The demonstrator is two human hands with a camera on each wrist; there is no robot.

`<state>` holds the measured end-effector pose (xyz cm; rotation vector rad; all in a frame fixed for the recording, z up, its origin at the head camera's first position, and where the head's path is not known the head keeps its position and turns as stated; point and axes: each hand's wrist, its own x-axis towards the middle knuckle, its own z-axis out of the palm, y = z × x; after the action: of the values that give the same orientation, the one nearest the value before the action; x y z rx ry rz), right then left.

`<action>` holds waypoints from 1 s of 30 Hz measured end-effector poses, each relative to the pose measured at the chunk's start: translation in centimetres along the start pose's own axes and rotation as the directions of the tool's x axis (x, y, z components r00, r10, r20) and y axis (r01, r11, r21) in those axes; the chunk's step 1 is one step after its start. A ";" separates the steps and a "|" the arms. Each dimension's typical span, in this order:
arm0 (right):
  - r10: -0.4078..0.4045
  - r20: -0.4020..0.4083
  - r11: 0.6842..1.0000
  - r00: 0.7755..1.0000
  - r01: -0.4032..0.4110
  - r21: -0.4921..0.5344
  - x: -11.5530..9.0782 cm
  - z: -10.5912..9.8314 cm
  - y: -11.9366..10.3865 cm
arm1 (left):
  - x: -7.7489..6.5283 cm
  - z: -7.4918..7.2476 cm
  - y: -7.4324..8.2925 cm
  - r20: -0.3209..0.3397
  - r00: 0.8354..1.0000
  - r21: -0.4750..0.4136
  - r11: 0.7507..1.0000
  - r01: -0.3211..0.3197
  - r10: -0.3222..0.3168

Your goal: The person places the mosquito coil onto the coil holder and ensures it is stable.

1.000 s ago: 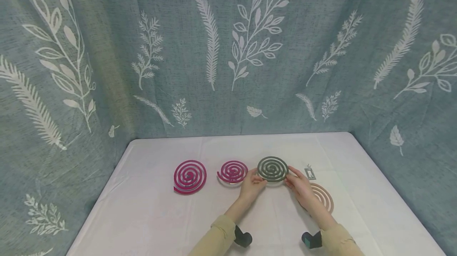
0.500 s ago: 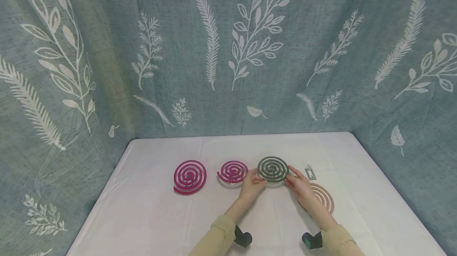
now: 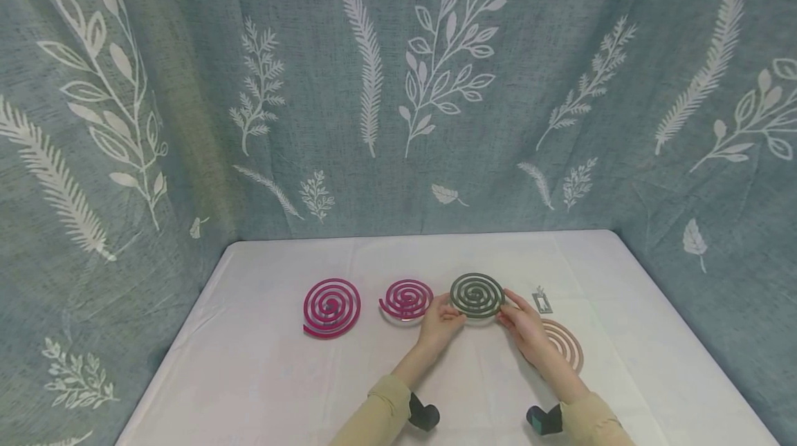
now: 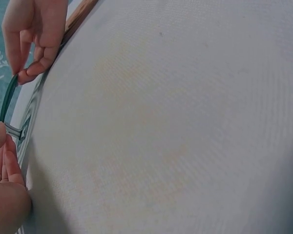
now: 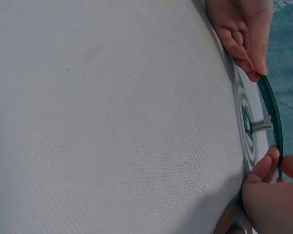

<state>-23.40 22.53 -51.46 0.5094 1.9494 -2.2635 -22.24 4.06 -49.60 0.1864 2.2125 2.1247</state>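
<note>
A dark green mosquito coil (image 3: 477,295) lies level between both hands, raised above the white table. My left hand (image 3: 439,325) pinches its left front edge with thumb and fingertips. On the opposite side, the right hand (image 3: 524,325) pinches its right edge. In the right wrist view a small metal stand (image 5: 261,125) props the coil's middle from below, and the coil's ring-shaped shadow falls on the cloth. Just left of the left hand is a magenta coil (image 3: 406,299), also raised over its shadow.
Farther left is another magenta coil (image 3: 331,308). A tan coil (image 3: 565,344) lies partly hidden behind the right forearm, with a loose metal stand (image 3: 542,301) behind it. Dark wrist devices (image 3: 425,415) show below both forearms. A patterned curtain (image 3: 398,86) surrounds the white-covered table (image 3: 261,377).
</note>
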 end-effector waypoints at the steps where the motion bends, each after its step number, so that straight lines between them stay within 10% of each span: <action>1: -0.001 -0.001 1.000 1.000 0.001 0.001 0.0 0.0 0.0 | -0.2 -0.1 0.3 0.001 1.000 0.002 1.000 0.000 0.000; 4: -0.010 0.000 1.000 1.000 0.010 -0.009 -0.1 0.1 0.1 | -0.5 -0.1 0.8 0.003 1.000 0.025 1.000 0.001 -0.001; 11: -0.012 -0.006 1.000 1.000 0.012 0.005 -0.4 0.2 -0.1 | 1.9 0.1 -3.5 0.013 1.000 0.071 0.997 0.010 -0.011; 30: 0.016 -0.014 1.000 1.000 -0.016 0.005 -0.3 0.2 -0.3 | 2.0 0.1 -3.6 0.008 1.000 0.056 0.998 0.017 -0.018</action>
<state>-23.26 22.31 -51.03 0.5408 1.9398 -2.2610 -24.40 4.27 -53.09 0.1780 2.2616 2.0510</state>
